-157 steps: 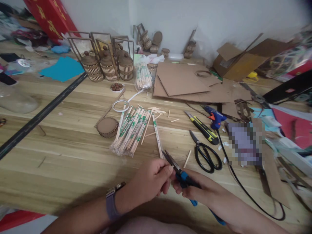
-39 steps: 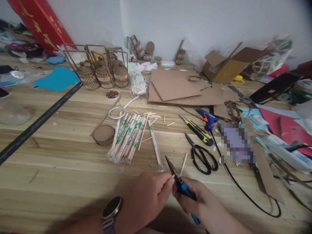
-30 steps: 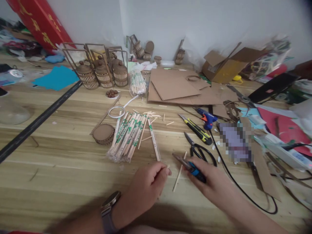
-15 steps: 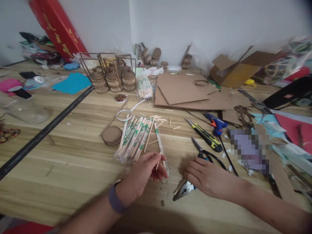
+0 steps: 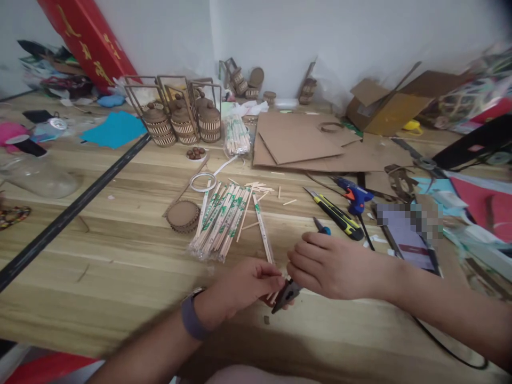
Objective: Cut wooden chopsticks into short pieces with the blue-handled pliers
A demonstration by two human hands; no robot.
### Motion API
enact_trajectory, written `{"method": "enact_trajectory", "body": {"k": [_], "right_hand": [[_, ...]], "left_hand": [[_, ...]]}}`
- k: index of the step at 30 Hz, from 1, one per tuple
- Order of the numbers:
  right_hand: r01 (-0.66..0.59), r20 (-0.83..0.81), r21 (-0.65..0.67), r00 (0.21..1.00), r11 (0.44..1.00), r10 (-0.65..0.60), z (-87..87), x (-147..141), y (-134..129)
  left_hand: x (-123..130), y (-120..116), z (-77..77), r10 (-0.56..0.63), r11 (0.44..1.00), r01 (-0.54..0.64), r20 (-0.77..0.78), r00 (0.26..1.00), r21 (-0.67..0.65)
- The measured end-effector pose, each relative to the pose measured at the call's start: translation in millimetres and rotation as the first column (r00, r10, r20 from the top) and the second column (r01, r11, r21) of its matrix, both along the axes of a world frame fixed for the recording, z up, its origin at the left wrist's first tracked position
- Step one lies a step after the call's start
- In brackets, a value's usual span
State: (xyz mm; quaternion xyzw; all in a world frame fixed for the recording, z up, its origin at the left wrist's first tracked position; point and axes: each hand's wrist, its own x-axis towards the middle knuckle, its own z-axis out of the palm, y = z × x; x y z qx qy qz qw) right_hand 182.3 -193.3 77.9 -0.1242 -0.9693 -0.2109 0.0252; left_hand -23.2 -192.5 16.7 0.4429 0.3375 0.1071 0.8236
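My right hand (image 5: 326,264) is wrapped round a pair of pliers (image 5: 287,294), whose jaws point down and left. Thumb and fingers of my left hand (image 5: 254,280) pinch a thin wooden stick (image 5: 272,296) right at those jaws; whether the jaws touch it is hard to see. Beyond my left hand lies a pile of paper-wrapped chopsticks (image 5: 222,218), with a single wrapped pair (image 5: 262,226) to its right. Short cut sticks (image 5: 260,186) are scattered behind the pile. Past my right hand, scissors (image 5: 320,225) show only in part.
A utility knife (image 5: 338,216) and a blue glue gun (image 5: 354,194) lie to the right, near a phone (image 5: 408,240). Left of the chopsticks are a round cardboard piece (image 5: 183,215) and a tape roll (image 5: 202,182). Small lidded baskets (image 5: 184,125) and cardboard sheets (image 5: 304,144) stand behind.
My right hand has picked the pliers up off the table and brought them left to my left hand. My left hand has shifted slightly right and down with the stick.
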Motion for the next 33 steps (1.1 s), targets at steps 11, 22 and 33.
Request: {"method": "enact_trajectory", "body": {"k": [11,22,33], "right_hand": [[0.326,-0.37,-0.35,0.813,0.878,-0.449,-31.2,10.3,-23.8],[0.32,-0.354,-0.839,0.295,0.441,-0.888,-67.4,-40.6,-56.6],[-0.17,0.021,-0.985,0.024,-0.025,-0.999,-52.7,-40.7,-60.4]], "left_hand": [[2.4,2.6,-1.6,0.233,0.969,-0.23,-0.031,0.972,0.09],[9.8,-6.2,-5.0,0.361,0.93,-0.363,0.036,0.932,0.066],[0.3,-2.2,3.2,0.449,0.868,-0.466,0.128,0.884,0.172]]}}
